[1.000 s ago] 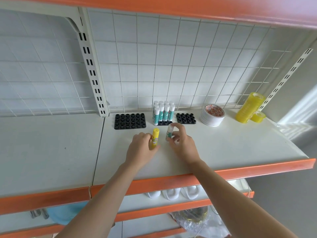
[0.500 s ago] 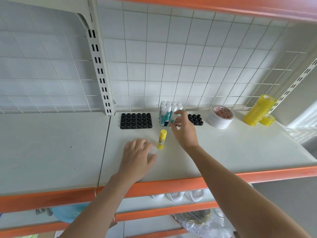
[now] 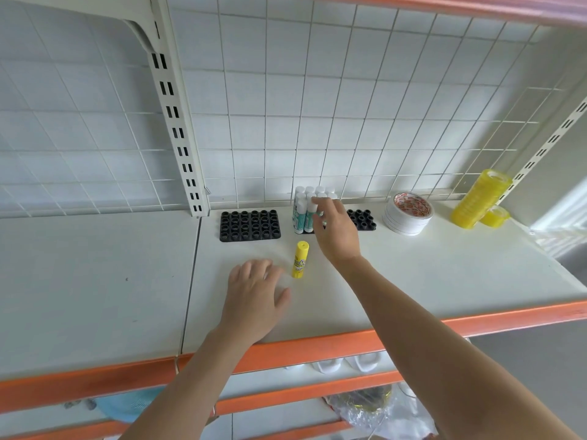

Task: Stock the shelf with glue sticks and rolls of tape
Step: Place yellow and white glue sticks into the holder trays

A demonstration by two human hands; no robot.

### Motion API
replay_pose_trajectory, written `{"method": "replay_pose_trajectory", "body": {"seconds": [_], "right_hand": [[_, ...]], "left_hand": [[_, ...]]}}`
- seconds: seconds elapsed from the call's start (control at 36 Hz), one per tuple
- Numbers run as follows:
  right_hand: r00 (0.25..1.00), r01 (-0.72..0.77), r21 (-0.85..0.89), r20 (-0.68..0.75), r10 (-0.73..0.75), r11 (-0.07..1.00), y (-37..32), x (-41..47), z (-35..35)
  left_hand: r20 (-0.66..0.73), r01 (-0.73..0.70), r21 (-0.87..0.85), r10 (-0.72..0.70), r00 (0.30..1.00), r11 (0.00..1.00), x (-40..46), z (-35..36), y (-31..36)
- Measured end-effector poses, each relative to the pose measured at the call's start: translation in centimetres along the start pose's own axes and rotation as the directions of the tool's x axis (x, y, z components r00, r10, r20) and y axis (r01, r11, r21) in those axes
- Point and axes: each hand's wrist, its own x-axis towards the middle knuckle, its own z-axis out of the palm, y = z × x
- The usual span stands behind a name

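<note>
A yellow glue stick (image 3: 300,260) stands upright on the white shelf (image 3: 428,281), free of both hands. Behind it, several white-capped green glue sticks (image 3: 300,214) stand in a black holder tray (image 3: 362,219). My right hand (image 3: 335,231) reaches over that tray and its fingertips pinch the front-row stick by its cap; the hand hides the tray's middle. My left hand (image 3: 254,293) lies relaxed on the shelf, just left of the yellow stick and apart from it, holding nothing. A stack of white tape rolls (image 3: 408,214) and stacked yellow tape rolls (image 3: 479,198) sit at the right.
An empty black holder tray (image 3: 250,225) sits left of the filled one. A wire grid back panel (image 3: 317,106) and a slotted upright (image 3: 178,122) close the rear. The shelf's orange front lip (image 3: 317,347) runs below my wrists. Lower shelves hold white items and a plastic bag.
My right hand carried a green glue stick from the shelf front back to the tray. My left hand let go of the yellow stick, which now stands alone, and drew back.
</note>
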Motion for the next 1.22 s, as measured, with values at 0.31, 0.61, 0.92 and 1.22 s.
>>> {"method": "replay_pose_trajectory", "body": {"seconds": [0.31, 0.61, 0.92, 1.22], "right_hand": [[0.991, 0.105, -0.222, 0.108, -0.082, 0.969, 0.3, 0.6, -1.5], [0.983, -0.089, -0.097, 0.152, 0.103, 0.991, -2.3, 1.5, -3.6], [1.000, 0.025, 0.167, 0.006, -0.026, 0.986, -4.0, -7.0, -3.6], [0.997, 0.027, 0.126, 0.065, -0.036, 0.992, -3.8, -8.8, -1.1]], "left_hand": [[0.032, 0.021, 0.001, -0.021, 0.999, 1.000, 0.2, -0.2, 0.2], [0.121, 0.043, -0.107, -0.030, 0.992, 0.993, 0.2, -1.8, -0.3], [0.051, 0.055, -0.149, -0.048, 0.998, 0.987, -0.8, -2.7, -1.9], [0.024, 0.002, -0.141, 0.002, 1.000, 0.990, -1.7, -2.4, -2.0]]}}
